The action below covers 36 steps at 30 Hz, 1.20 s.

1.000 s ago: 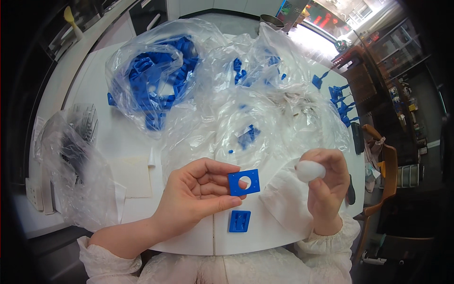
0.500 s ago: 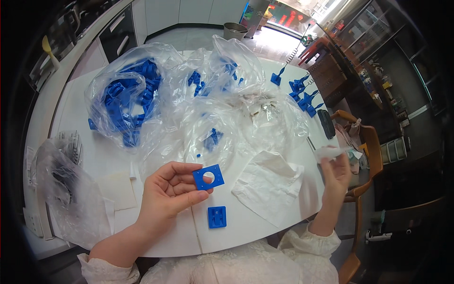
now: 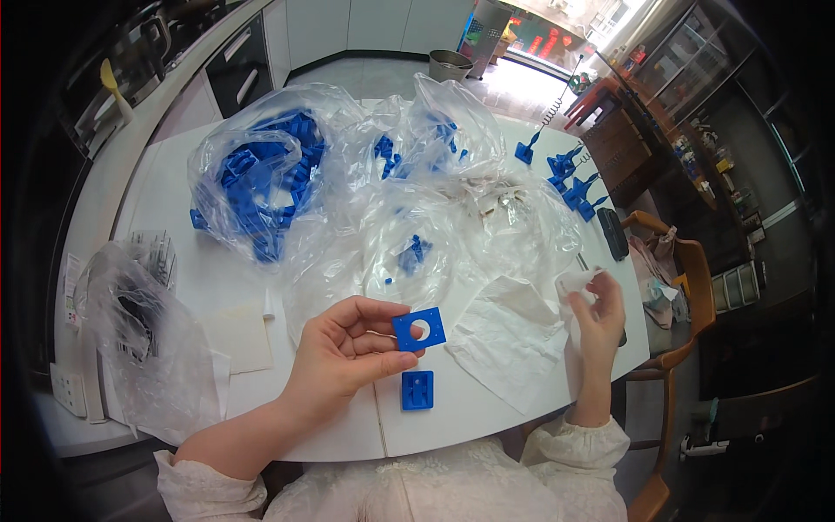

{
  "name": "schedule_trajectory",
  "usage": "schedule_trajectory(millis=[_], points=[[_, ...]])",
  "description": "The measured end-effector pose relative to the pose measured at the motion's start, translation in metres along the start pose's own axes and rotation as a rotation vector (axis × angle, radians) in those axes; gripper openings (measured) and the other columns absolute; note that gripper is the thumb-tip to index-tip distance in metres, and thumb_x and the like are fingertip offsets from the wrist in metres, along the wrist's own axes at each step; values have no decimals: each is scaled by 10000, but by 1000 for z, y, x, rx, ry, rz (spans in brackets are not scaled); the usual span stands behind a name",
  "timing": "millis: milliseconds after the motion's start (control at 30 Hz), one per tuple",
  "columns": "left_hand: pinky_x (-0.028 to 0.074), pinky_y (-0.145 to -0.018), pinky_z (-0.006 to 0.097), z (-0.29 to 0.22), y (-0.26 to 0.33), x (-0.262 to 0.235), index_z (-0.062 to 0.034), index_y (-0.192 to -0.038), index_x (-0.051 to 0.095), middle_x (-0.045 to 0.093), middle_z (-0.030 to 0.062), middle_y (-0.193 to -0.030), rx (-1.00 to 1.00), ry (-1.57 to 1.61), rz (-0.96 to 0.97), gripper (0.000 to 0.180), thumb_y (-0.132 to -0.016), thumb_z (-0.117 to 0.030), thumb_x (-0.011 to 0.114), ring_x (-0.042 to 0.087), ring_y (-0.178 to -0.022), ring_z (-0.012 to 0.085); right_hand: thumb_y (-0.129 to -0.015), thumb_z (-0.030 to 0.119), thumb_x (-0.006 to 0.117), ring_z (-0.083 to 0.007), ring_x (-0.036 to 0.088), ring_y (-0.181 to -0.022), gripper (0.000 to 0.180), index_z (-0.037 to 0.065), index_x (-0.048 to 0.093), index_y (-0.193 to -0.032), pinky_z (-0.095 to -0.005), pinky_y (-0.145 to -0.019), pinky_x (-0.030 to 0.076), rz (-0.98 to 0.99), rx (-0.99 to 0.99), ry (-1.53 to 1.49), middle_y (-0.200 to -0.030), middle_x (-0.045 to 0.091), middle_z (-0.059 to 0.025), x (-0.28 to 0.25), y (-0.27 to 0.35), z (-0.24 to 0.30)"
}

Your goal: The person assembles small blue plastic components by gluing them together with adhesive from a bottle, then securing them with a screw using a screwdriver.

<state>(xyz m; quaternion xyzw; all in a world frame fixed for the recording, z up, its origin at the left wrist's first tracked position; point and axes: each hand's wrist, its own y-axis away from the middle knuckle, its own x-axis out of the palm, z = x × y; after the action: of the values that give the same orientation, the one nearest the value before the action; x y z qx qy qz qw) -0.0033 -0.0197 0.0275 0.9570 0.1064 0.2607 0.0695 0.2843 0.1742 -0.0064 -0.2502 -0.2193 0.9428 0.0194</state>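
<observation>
My left hand pinches a flat blue plastic plate by its left side, thumb below and fingers behind. The plate is rectangular, with a round hole in the middle and small holes near its corners. Just below it, a square blue plastic block with a recessed face lies on the white table. Over the table's right side, my right hand closes thumb and fingers on a thin white, semi-translucent piece; its exact kind is unclear. A crumpled white sheet lies between my hands.
Clear plastic bags with blue parts spread over the far table. Blue pieces with coiled wires and a black case are at the far right. Another clear bag lies left, beside a cream cloth. A wooden chair stands right.
My right hand has moved left, toward the crumpled sheet, with the white piece. My left hand still holds the blue plate over nearly the same spot. The whole view has shifted slightly.
</observation>
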Motion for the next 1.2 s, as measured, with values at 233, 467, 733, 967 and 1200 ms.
schedule_trajectory(millis=[233, 467, 733, 967, 1200], points=[[559, -837, 288, -1, 4, 0, 36, -1160, 542, 642, 146, -1072, 13, -10, 49, 407, -784, 94, 685, 669, -937, 184, -749, -56, 668, -138, 536, -973, 463, -22, 519, -1186, -246, -794, 393, 187, -37, -488, -1093, 563, -83, -6, 84, 84], [564, -797, 263, 3, 8, 1, 44, -1153, 578, 637, 104, -1032, 56, -25, 171, 427, -753, 88, 722, 639, -879, 121, -773, -114, 674, -170, 537, -1106, 618, -40, 427, -1335, -307, -954, 428, 630, 419, -1093, -1261, 523, -113, 53, 110, 122], [553, -836, 296, 4, 11, 4, 50, -1116, 590, 626, 111, -1051, 58, -42, 185, 440, -707, 132, 730, 642, -943, 166, -773, -85, 700, -165, 529, -1139, 597, -25, 446, -1309, -321, -947, 479, 571, 364, -1300, -1284, 510, -93, 74, 128, 110], [552, -837, 292, 6, 10, 2, 55, -1126, 589, 623, 107, -1057, 33, -56, 194, 448, -709, 125, 736, 639, -942, 159, -779, -52, 713, -151, 535, -1123, 522, -4, 494, -1250, -307, -944, 468, 503, 358, -1309, -1252, 525, -77, 79, 132, 108], [543, -828, 273, 3, 8, 1, 23, -1248, 532, 595, 96, -1113, 74, -139, 242, 596, -701, 99, 756, 616, -959, 146, -788, -1, 730, -148, 550, -1093, 511, -1, 492, -1240, -296, -927, 459, 469, 303, -1327, -1204, 558, -89, 80, 128, 112]])
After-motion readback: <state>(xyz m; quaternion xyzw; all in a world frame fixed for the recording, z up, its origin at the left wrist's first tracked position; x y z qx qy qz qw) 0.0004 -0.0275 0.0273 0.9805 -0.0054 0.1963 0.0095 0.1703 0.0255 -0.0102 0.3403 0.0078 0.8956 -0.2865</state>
